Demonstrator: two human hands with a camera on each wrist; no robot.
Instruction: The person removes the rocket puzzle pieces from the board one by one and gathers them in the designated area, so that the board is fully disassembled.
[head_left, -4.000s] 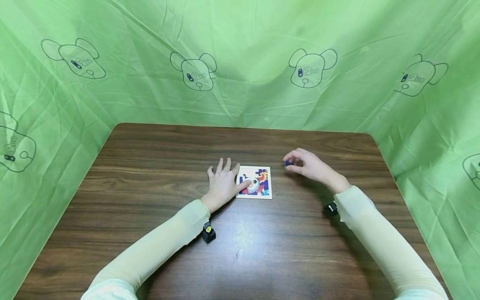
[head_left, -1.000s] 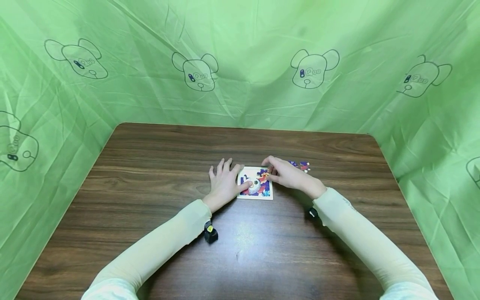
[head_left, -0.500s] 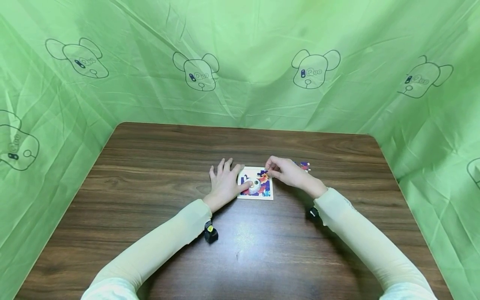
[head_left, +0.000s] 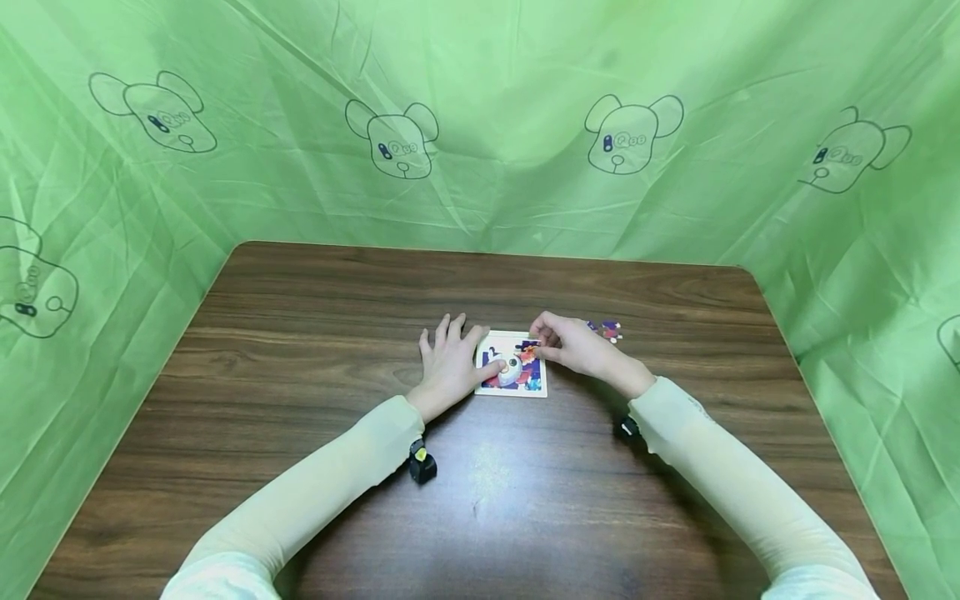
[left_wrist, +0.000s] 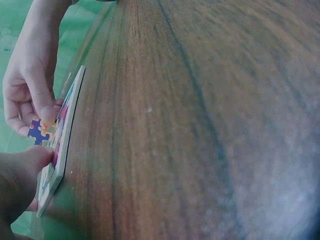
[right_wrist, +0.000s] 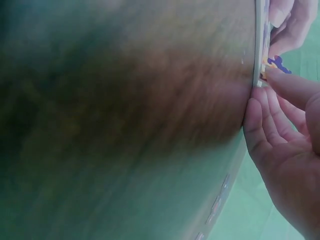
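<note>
A jigsaw puzzle (head_left: 513, 388) with a pale frame lies on the table, showing a white round-headed figure on purple and red. My left hand (head_left: 448, 367) rests at its left side with fingers spread, thumb lying across the picture. At the puzzle's upper right, my right hand (head_left: 573, 343) pinches a purple and orange puzzle piece (left_wrist: 36, 131) between thumb and fingers. In the left wrist view that piece stands tilted up from the board. The right wrist view also shows the puzzle piece (right_wrist: 279, 64) by the thumb; the fingertips partly cover it.
Several loose puzzle pieces (head_left: 611, 330) lie on the table just beyond the right hand, partly hidden by it. The brown wooden table (head_left: 345, 300) ends at a green curtain (head_left: 495, 200) at the back and sides.
Four seconds ago my right hand held a dark blue piece right of the puzzle; it has since moved left to the puzzle's upper right corner. My left hand has hardly moved.
</note>
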